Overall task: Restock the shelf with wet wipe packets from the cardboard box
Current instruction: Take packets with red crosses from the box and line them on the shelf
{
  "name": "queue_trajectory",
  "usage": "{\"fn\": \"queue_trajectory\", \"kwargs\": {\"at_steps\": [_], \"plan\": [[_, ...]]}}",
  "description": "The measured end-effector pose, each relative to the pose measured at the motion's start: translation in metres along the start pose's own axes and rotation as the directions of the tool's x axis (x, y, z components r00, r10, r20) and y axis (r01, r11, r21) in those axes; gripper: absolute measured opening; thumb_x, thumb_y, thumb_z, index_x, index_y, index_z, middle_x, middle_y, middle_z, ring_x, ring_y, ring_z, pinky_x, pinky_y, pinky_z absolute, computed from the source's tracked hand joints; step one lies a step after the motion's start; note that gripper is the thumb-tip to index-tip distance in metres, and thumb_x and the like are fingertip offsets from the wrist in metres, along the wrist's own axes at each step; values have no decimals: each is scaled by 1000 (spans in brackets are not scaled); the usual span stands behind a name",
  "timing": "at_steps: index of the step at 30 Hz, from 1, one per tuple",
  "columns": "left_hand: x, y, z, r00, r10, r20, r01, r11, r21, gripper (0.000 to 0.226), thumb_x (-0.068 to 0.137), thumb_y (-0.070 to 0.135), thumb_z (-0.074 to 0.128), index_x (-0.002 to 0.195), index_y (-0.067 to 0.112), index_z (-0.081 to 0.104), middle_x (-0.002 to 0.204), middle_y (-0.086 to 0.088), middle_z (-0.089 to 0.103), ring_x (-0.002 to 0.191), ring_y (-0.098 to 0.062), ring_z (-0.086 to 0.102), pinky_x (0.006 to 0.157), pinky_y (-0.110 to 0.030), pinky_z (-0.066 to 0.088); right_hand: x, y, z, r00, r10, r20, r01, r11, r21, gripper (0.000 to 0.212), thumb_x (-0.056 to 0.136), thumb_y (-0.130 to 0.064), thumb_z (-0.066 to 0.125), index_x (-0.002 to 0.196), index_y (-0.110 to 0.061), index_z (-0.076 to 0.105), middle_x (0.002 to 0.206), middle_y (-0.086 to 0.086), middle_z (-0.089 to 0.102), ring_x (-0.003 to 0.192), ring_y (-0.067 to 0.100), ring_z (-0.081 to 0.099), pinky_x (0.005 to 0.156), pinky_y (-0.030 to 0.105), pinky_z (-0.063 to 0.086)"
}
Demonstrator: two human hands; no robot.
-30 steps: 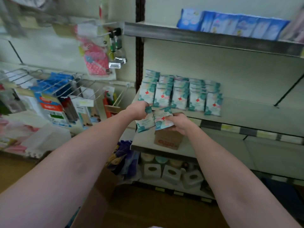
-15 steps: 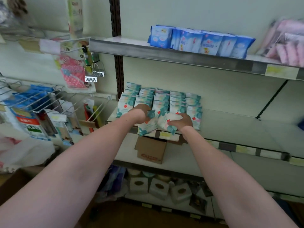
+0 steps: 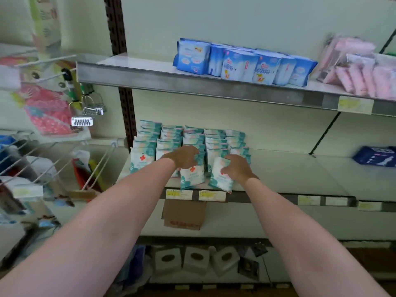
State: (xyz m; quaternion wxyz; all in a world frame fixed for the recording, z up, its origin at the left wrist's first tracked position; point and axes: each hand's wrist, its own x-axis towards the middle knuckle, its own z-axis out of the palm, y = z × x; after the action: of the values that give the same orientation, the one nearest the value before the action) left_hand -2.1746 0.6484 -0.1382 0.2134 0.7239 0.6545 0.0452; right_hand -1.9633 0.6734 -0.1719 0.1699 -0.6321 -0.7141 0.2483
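Left hand curled over top of one wet wipe packet, right hand gripping side of second packet, both at frame centre on shelf front edge; second leans, so stand it upright, push both back against rows; cardboard box on shelf below

White-and-teal wet wipe packets with red crosses, brown cardboard box, blue packs, pink packs

Store aisle, shelving bay
Pale wall behind; dark slotted upright; wire rack at left; brown floor below.
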Motion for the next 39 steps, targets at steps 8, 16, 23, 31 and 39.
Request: {"fn": "queue_trajectory", "kwargs": {"at_steps": [8, 16, 23, 31, 39], "plan": [[35, 1, 1, 990, 68, 127, -81, 992, 101, 79, 88, 15, 71, 153, 15, 26, 161, -5, 21, 145, -26, 26, 112, -37, 30, 9, 0, 3, 990, -143, 2, 128, 880, -458, 69, 85, -35, 74, 146, -21, 44, 136, 11, 48, 127, 32, 38, 103, 41, 40], [60, -14, 11, 996, 90, 4, -90, 981, 170, 76, 85, 15, 75, 150, 11, 34, 152, -11, 39, 136, -30, 41, 110, -39, 38, 33, -3, 13, 988, -151, -22, 123, 876, -466, 75, 83, -34, 78, 147, -17, 42, 142, 9, 52, 128, 29, 44, 105, 40, 39], [71, -13, 16, 1000, 26, -8, -23, 962, 274, 66, 84, 22, 76, 141, 9, 46, 139, -13, 53, 124, -30, 52, 102, -42, 46, 54, 1, 18, 979, -199, 32, 190, 855, -483, 71, 83, -27, 78, 143, -12, 44, 145, 12, 46, 133, 29, 40, 110, 40, 37], [66, 0, 22, 1000, -9, -28, 17, 943, 333, 53, 86, 16, 72, 134, 9, 50, 128, -13, 57, 114, -28, 57, 89, -38, 52, 69, 4, 13, 951, -262, 164, 309, 827, -470, 76, 81, -25, 79, 145, -11, 40, 147, 13, 43, 137, 30, 34, 108, 41, 36], [36, 10, 35, 964, -21, -264, 116, 929, 350, 56, 89, 17, 68, 139, 14, 44, 131, -9, 51, 120, -29, 48, 93, -41, 45, 54, 7, 26, 924, -381, 39, 349, 796, -494, 63, 81, -16, 71, 138, -13, 43, 137, 13, 41, 128, 34, 35, 105, 39, 37]]}}
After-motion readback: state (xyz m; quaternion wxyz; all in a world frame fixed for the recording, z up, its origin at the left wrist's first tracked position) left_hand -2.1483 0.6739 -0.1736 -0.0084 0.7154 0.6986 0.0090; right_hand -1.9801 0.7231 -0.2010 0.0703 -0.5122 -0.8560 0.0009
